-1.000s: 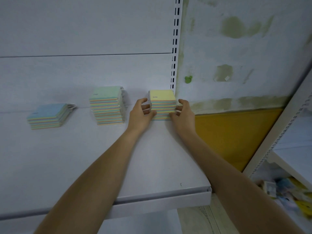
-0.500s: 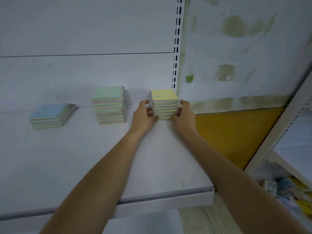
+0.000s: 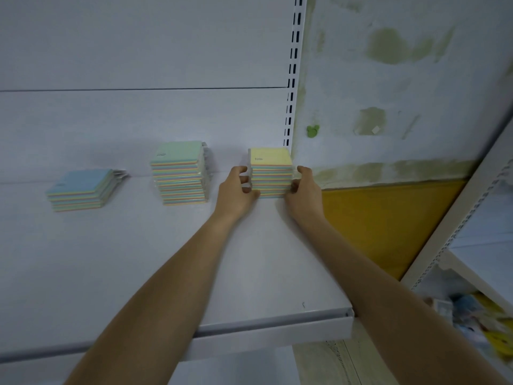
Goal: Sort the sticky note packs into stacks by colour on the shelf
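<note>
Three stacks of sticky note packs stand along the back of the white shelf [image 3: 138, 273]. A yellow-topped stack [image 3: 270, 170] sits at the right, by the slotted upright. My left hand [image 3: 238, 191] presses its left side and my right hand [image 3: 304, 193] presses its right side, fingers curled against the packs. A taller green-topped stack [image 3: 180, 173] stands in the middle, apart from my left hand. The low blue-topped stack [image 3: 82, 188] lies at the far left, its packs slightly askew.
The shelf's right end [image 3: 348, 320] drops off beside a stained wall with a yellow panel [image 3: 388, 218]. Another white shelf unit [image 3: 472, 218] stands at the right, with a pile of coloured packs [image 3: 477, 315] low down beside it.
Both hands have stayed clamped on the yellow-topped stack, which has shifted slightly back toward the rear panel. The other two stacks have not moved.
</note>
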